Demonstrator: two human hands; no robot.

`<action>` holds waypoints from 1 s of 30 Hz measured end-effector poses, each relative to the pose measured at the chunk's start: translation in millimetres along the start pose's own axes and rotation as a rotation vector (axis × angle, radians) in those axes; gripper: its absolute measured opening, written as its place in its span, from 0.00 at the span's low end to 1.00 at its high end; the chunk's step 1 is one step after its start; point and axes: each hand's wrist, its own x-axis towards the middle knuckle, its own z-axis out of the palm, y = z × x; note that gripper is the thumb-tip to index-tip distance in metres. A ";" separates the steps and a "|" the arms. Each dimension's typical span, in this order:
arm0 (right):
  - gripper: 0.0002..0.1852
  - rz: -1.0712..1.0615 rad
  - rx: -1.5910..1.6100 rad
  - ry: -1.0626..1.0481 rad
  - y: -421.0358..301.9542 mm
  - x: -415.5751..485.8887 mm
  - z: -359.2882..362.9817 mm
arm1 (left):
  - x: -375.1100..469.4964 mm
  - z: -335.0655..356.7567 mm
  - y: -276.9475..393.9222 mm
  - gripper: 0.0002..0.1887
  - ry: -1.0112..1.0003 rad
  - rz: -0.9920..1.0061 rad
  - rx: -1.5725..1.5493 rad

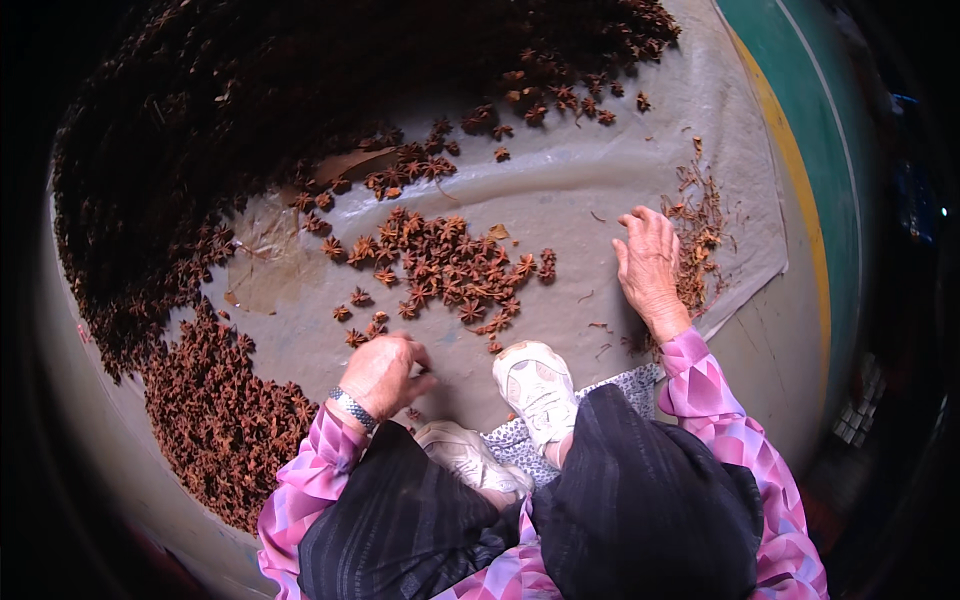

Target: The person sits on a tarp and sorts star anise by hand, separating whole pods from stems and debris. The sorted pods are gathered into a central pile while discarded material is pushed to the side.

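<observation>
Dried star anise lies in a loose patch on a grey sheet before me. My left hand, with a metal-banded watch at its wrist, hangs near the patch's lower left edge; its fingers are bent and apart, and I see nothing held in them. Over on the right, my right hand has its fingers slightly spread, palm down, and no object shows in it. Close beside its outer edge lies a strip of stems and broken bits. What is under the palms is hidden.
A large dark heap of star anise spans the upper left, and a redder pile lies at lower left. Torn brown film rests on the sheet. My white shoes stand near a patterned cloth. Green floor with a yellow line runs along the right.
</observation>
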 end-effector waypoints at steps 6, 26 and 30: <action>0.10 -0.167 0.234 -0.186 -77.3 70.1 14.6 | -27.6 -16.2 -11.2 0.17 -0.044 -0.288 0.091; 0.07 -0.374 0.400 -0.198 -148.1 84.7 18.4 | 5.2 -33.1 -2.7 0.22 0.452 -0.174 -0.838; 0.07 -0.236 0.052 -0.313 -72.7 41.6 -11.9 | 8.4 -29.3 2.2 0.24 0.499 -0.097 -0.720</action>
